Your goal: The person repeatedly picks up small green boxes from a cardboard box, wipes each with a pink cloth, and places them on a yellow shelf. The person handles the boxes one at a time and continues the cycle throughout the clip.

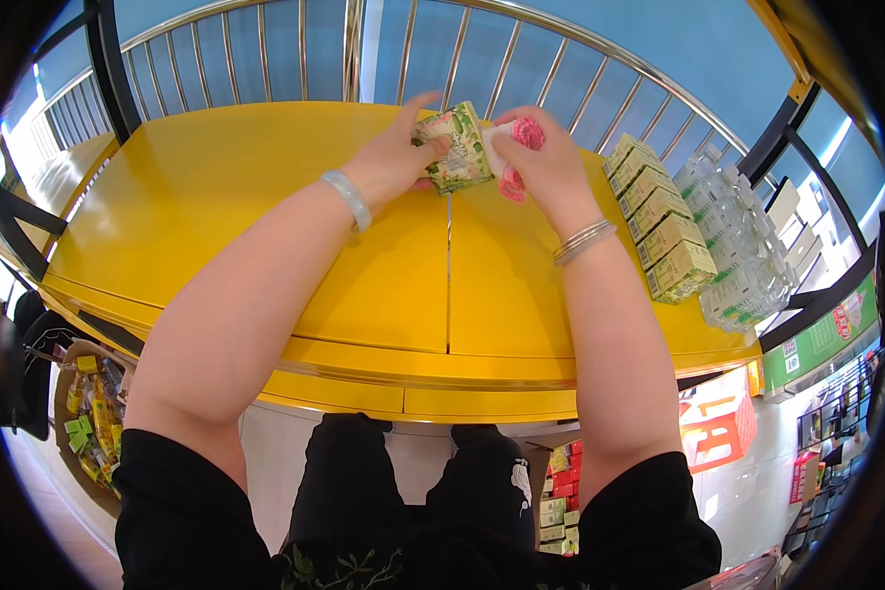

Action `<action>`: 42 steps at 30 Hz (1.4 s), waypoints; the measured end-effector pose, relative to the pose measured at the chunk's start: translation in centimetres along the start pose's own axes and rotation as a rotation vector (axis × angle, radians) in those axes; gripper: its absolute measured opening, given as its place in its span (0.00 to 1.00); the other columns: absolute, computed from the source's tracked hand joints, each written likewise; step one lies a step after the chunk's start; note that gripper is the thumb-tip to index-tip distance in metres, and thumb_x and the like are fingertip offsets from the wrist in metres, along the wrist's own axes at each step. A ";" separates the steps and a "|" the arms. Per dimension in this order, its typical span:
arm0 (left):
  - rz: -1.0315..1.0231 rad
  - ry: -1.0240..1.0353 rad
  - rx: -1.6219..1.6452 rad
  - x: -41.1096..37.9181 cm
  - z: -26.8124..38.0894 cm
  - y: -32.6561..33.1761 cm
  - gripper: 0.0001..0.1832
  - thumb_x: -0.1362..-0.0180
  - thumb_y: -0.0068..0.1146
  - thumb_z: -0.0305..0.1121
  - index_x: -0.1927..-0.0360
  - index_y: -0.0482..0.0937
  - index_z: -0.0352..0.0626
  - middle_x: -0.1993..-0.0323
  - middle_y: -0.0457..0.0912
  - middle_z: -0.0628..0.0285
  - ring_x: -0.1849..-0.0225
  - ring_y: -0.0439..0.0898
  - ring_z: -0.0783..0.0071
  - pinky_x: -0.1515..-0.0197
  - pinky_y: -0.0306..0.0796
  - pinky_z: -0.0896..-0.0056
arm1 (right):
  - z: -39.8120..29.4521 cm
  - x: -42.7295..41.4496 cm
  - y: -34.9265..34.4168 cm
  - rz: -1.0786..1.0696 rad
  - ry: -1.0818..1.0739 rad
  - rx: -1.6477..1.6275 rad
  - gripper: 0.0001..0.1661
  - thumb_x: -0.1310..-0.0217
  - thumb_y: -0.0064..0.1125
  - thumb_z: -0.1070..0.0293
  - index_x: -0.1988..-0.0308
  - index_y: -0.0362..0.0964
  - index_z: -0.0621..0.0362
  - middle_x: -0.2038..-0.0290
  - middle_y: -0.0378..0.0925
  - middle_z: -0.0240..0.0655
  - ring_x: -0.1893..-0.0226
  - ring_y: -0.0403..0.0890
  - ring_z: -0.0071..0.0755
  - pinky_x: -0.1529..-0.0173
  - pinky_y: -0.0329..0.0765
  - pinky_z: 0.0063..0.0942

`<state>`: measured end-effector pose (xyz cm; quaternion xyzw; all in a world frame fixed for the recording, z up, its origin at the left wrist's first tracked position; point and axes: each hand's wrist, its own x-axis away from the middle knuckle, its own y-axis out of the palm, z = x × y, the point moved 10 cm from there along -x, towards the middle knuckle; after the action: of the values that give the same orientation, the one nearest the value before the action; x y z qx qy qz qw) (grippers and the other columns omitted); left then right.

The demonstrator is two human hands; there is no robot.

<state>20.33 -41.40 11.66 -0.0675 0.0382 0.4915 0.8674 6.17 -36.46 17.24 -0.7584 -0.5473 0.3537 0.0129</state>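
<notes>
My left hand point(405, 151) holds a small green patterned drink carton point(459, 151) above the far part of a yellow metal shelf point(383, 280). The thumb lies across the carton's printed face, and one finger is raised behind it. Bunched in my right hand point(542, 151) is a pink and white cloth point(512, 184), close against the carton's right side. Whether the cloth touches the carton is hard to tell. To the right of my right hand stands a row of similar green cartons point(656, 206), with clear plastic bottles point(737, 251) in rows beside them.
A metal railing point(516, 44) runs behind the shelf, and black posts point(110, 74) rise at its sides. On the floor at left is a cardboard box point(66, 442) of bottles and packs. Another box with red and green cartons point(560, 509) stands below the shelf, near my right knee.
</notes>
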 end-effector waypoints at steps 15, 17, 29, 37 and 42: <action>0.047 0.172 -0.404 -0.7 0.8 -0.3 0.30 0.53 0.61 0.37 0.46 0.65 0.40 0.58 0.73 0.56 0.55 0.73 0.64 0.52 0.66 0.70 | -5.6 1.5 1.4 -0.052 -0.333 0.135 0.16 0.56 0.64 0.68 0.63 0.72 0.56 0.65 0.73 0.36 0.63 0.74 0.38 0.57 0.72 0.29; 0.048 0.163 -0.399 -0.7 0.8 -0.3 0.31 0.53 0.61 0.38 0.46 0.65 0.40 0.58 0.73 0.55 0.54 0.73 0.64 0.51 0.65 0.70 | -5.3 1.4 1.3 -0.041 -0.321 0.126 0.15 0.57 0.64 0.68 0.64 0.72 0.56 0.66 0.73 0.37 0.64 0.74 0.39 0.58 0.72 0.29; 0.095 -0.063 -0.173 -0.2 -0.4 -1.3 0.36 0.50 0.60 0.47 0.45 0.61 0.34 0.57 0.74 0.56 0.57 0.74 0.72 0.53 0.66 0.73 | -1.3 0.4 0.4 -0.027 -0.058 0.333 0.13 0.56 0.61 0.66 0.66 0.72 0.58 0.67 0.74 0.38 0.65 0.75 0.36 0.58 0.72 0.27; 0.104 -0.069 -0.035 0.2 -0.2 -1.2 0.33 0.48 0.56 0.49 0.49 0.63 0.33 0.59 0.75 0.54 0.58 0.75 0.72 0.58 0.68 0.75 | -3.9 1.8 4.1 -0.229 -0.233 0.144 0.14 0.57 0.62 0.66 0.68 0.71 0.58 0.67 0.73 0.39 0.63 0.74 0.41 0.57 0.71 0.30; 0.100 -0.061 -0.016 0.0 -0.4 -1.3 0.32 0.48 0.57 0.48 0.49 0.63 0.32 0.58 0.74 0.54 0.58 0.75 0.71 0.55 0.68 0.74 | -3.5 1.7 4.2 -0.188 -0.187 0.178 0.13 0.57 0.63 0.67 0.68 0.71 0.59 0.67 0.73 0.39 0.64 0.74 0.41 0.58 0.72 0.30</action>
<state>21.43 -42.09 11.40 -0.0574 0.0110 0.5365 0.8419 11.77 -35.40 17.26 -0.6634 -0.5813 0.4670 0.0621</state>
